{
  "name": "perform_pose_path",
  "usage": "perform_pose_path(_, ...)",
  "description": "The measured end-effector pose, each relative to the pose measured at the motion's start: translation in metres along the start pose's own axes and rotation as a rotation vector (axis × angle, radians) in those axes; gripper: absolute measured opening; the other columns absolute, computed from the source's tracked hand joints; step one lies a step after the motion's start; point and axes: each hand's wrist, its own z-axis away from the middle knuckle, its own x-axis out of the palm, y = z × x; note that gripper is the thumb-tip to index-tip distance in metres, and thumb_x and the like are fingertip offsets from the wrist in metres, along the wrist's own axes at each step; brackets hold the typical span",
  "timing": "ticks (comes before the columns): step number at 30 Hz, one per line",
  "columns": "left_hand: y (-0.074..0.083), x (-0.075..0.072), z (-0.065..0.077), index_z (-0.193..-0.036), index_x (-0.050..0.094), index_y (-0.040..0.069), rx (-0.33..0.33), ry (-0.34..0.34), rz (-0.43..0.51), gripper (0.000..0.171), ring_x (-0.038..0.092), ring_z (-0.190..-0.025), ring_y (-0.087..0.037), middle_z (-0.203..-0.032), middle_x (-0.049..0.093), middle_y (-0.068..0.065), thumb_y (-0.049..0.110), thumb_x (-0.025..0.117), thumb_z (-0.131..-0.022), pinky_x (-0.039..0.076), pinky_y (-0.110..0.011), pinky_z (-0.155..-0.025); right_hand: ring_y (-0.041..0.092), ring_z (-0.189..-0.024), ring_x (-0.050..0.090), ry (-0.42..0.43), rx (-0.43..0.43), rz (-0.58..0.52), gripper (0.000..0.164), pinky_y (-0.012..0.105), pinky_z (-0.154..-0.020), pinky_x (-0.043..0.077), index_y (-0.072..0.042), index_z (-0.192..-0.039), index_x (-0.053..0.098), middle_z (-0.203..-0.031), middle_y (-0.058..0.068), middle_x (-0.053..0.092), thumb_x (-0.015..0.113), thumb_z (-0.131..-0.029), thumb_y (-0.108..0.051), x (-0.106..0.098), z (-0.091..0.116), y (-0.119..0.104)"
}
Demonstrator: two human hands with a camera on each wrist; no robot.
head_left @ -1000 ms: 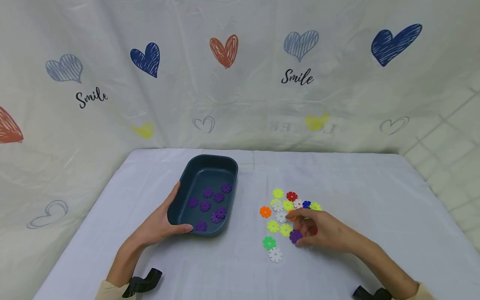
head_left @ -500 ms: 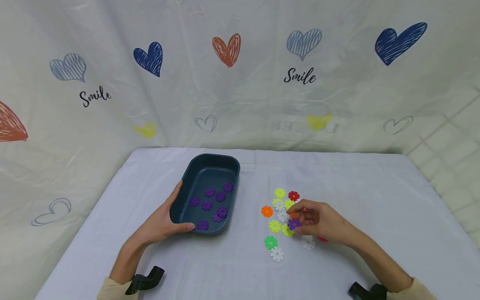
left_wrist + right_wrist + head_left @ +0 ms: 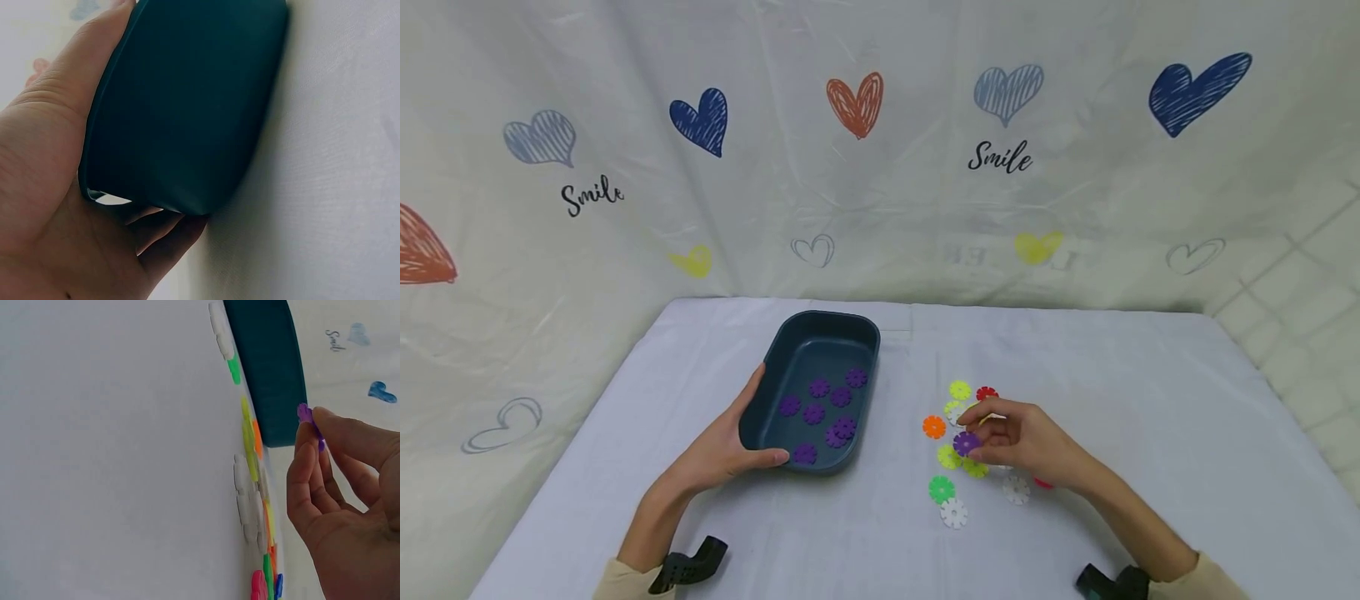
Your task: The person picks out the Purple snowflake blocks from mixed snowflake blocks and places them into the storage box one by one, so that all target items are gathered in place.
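Observation:
My left hand (image 3: pixel 718 446) grips the near left corner of a dark teal tray (image 3: pixel 823 354), thumb along the rim and fingers against its side. Several purple notched plastic discs (image 3: pixel 814 413) lie in the tray, mostly toward its near end. Pinched between the thumb and fingertips of my right hand (image 3: pixel 1033 442) is one more purple notched disc (image 3: pixel 966 443). In the right wrist view this held disc (image 3: pixel 305 414) is raised above the tabletop. Below and around that hand are loose discs, some hidden behind it, including an orange disc (image 3: pixel 934 427) and a yellow disc (image 3: pixel 959 390).
A green disc (image 3: pixel 942 489) and a white disc (image 3: pixel 954 513) lie nearest the front of the scatter. A white cloth (image 3: pixel 880 533) covers the table. Behind it hangs a curtain (image 3: pixel 917 192) printed with hearts.
My right hand has lifted the purple disc and carried it left across the scattered discs, uncovering a white one behind it. The left hand stays on the tray.

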Motion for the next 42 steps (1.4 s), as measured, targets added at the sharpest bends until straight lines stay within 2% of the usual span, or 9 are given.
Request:
perform_pose_path(9,-0.002,0.001,0.001,-0.167,-0.005,0.039,0.005,0.005,-0.004,0.13,0.012,-0.161,-0.048,-0.178,0.002,-0.012,0.039,0.09,-0.079,0.022,-0.076,-0.12,0.016,-0.096,0.072,0.033,-0.007,-0.018,0.041,0.029,-0.082,0.063,0.001,-0.127,0.066,-0.123,0.025,0.065,0.081,-0.089,-0.006,0.009,-0.006,-0.003)
perform_pose_path(23,-0.003,0.002,0.003,-0.167,-0.005,0.04,-0.007,0.003,0.01,0.13,0.011,-0.161,-0.048,-0.178,0.002,-0.012,0.037,0.09,-0.079,0.022,-0.076,-0.12,0.018,-0.098,0.072,0.068,0.004,-0.007,0.035,0.027,-0.083,0.063,-0.004,-0.123,0.069,-0.125,0.022,0.064,0.08,-0.09,-0.006,0.019,-0.017,-0.008)
perform_pose_path(42,-0.001,0.0,0.002,-0.168,-0.005,0.037,0.027,0.004,0.002,0.13,0.011,-0.161,-0.047,-0.178,0.003,-0.011,0.036,0.09,-0.079,0.022,-0.076,-0.12,0.019,-0.094,0.074,0.11,0.003,0.004,0.03,0.025,-0.082,0.062,-0.012,-0.121,0.071,-0.113,0.017,0.072,0.079,-0.092,-0.011,0.028,-0.035,-0.014)
